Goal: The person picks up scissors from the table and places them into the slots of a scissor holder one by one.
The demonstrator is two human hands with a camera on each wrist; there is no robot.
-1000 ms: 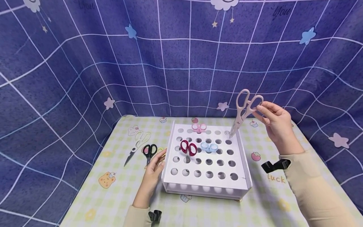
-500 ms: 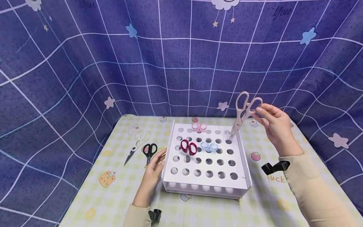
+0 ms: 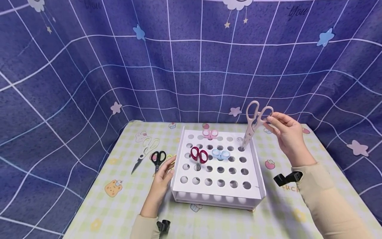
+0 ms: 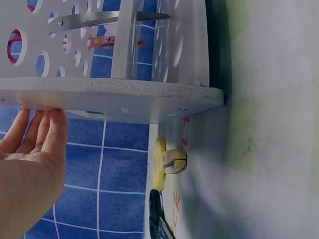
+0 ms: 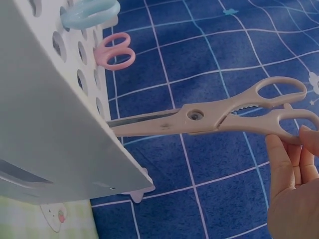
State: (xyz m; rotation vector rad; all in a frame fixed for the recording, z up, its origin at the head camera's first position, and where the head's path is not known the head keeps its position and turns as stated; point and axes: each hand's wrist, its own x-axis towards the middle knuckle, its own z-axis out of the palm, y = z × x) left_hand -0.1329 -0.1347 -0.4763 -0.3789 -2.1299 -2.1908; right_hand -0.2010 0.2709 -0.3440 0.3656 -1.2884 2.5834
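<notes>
My right hand (image 3: 289, 137) pinches one handle loop of the beige-pink scissors (image 3: 250, 127). Blades down and slightly apart, the scissors reach a hole in the back right of the white rack (image 3: 209, 191); the right wrist view shows their tips hidden behind the rack's side panel. Against the rack's left side rest the straight fingers of my left hand (image 3: 161, 177). Dark red scissors (image 3: 199, 157), light blue scissors (image 3: 221, 156) and small pink scissors (image 3: 210, 134) stand in other holes, handles up.
Left of the rack, white-handled scissors (image 3: 141, 156) and black scissors (image 3: 157, 162) lie on the checked tablecloth (image 3: 119, 215). Something with yellow handles (image 4: 159, 164) lies nearby, mostly behind my left hand in the head view. A blue curtain (image 3: 191, 83) closes off the back.
My right hand has lowered the beige-pink scissors and shifted slightly left, bringing the tips down to a rack hole. The left hand and rack have stayed put.
</notes>
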